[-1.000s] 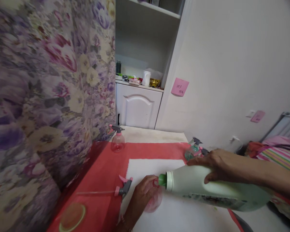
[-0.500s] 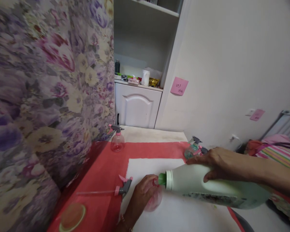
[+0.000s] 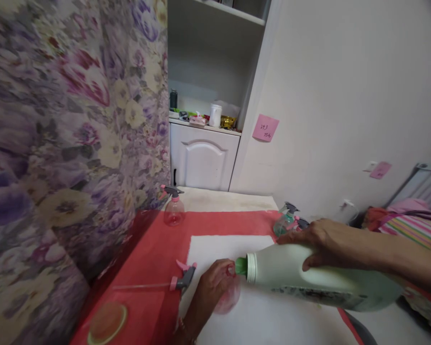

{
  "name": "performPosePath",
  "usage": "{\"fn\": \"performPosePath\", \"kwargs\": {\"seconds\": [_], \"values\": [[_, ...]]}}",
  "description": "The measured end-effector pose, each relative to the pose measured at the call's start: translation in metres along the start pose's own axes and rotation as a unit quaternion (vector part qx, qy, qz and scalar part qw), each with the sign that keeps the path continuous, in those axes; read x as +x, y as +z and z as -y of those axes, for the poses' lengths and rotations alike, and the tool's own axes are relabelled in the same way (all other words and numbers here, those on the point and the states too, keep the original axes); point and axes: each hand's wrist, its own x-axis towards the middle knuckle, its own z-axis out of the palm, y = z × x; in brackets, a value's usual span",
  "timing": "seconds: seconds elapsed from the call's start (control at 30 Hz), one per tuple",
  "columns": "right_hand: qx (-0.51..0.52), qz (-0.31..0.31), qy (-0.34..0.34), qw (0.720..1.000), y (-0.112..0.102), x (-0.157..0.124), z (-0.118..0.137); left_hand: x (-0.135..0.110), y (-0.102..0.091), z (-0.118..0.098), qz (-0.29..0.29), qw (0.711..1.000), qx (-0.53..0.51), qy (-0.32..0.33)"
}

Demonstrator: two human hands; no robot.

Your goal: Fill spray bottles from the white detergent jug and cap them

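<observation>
My right hand (image 3: 318,243) grips a large pale green jug (image 3: 319,281), tipped on its side, its green spout (image 3: 241,267) against the mouth of a small pink bottle (image 3: 230,297). My left hand (image 3: 212,286) wraps round that pink bottle on the white sheet (image 3: 258,316). A pink and grey spray head with its long tube (image 3: 179,282) lies loose on the red cloth just left of my left hand.
A pink spray bottle (image 3: 174,207) stands at the cloth's far left, a green one (image 3: 286,221) at the far right. A round pink lid (image 3: 107,322) lies near the front. A floral curtain (image 3: 64,143) hangs at the left; a white cupboard (image 3: 201,158) stands behind.
</observation>
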Motion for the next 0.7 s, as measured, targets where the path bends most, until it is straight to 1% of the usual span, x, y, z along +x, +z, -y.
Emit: {"fn": "performPosePath", "kwargs": {"seconds": [0.17,0.37,0.7], "values": [[0.000,0.004,0.001,1.000,0.0013,0.0003,-0.0023,0.0010,0.0013,-0.0014,-0.003,1.000,-0.009,-0.006],[-0.029,-0.007,0.000,1.000,-0.0005,0.0009,-0.0002,-0.0006,0.0011,-0.0069,-0.002,1.000,0.014,-0.007],[-0.038,0.005,0.009,0.999,-0.0023,0.0000,0.0024,-0.0006,0.0001,-0.0080,0.004,1.000,0.020,-0.003]]}}
